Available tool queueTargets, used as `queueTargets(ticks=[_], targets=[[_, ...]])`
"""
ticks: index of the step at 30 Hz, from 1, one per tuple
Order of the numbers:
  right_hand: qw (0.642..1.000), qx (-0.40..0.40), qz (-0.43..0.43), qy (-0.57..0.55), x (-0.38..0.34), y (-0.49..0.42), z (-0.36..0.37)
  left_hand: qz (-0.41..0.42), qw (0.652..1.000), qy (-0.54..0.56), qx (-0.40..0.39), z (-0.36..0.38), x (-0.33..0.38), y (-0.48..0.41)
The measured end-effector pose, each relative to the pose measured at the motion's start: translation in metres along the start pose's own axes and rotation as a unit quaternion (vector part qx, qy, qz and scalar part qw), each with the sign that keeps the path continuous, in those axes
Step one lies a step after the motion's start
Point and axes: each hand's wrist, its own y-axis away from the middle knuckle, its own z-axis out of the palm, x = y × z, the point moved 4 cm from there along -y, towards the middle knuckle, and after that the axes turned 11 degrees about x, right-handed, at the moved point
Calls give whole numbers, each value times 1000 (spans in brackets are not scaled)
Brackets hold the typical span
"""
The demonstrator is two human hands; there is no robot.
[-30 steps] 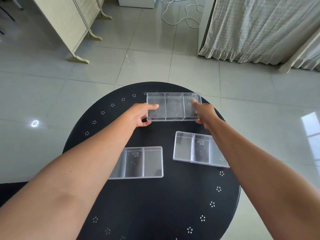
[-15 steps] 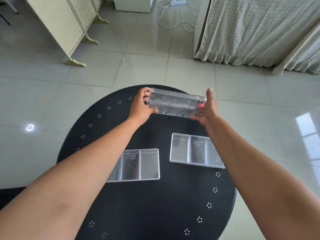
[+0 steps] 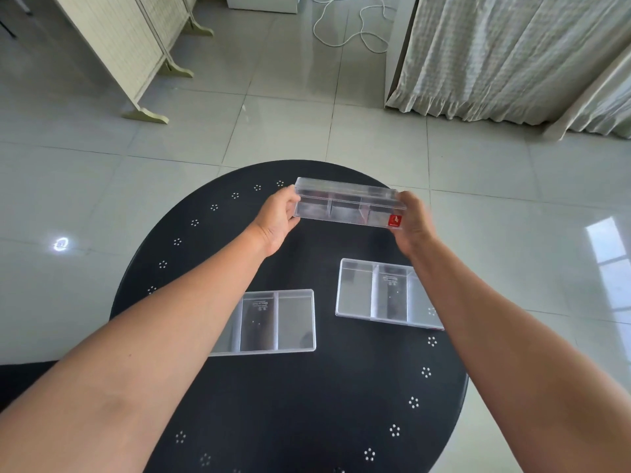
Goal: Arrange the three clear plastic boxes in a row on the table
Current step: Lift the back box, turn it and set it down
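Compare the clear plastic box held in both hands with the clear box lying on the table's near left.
The held clear plastic box is up off the round black table, tilted so its long side faces the camera; the near-left clear box lies flat on the table. The held box is gripped at its ends by the left hand and right hand; the near-left one is untouched. Only the held one shows a red sticker. Both are clear, with inner dividers.

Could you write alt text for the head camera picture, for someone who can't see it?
Two bare hands, left and right, hold a clear plastic box by its ends above a round black table. Two more clear boxes lie flat on the table, one nearer left, one nearer right.
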Motion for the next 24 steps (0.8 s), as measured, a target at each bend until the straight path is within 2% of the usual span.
queueTargets(ticks=[5, 9, 20, 24], targets=[[997, -52, 7, 63, 11, -2, -5, -13, 999, -4, 31, -6, -15, -5], [995, -52, 3, 83, 14, -2, -10, -46, 998, -10, 39, -13, -33, -11], [973, -41, -65, 216, 18, -1, -6, -24, 995, -85, 38, -16, -66, -36], [963, -37, -77, 255, 16, 1, -6, -22, 990, -124, 60, -3, -40, -5]])
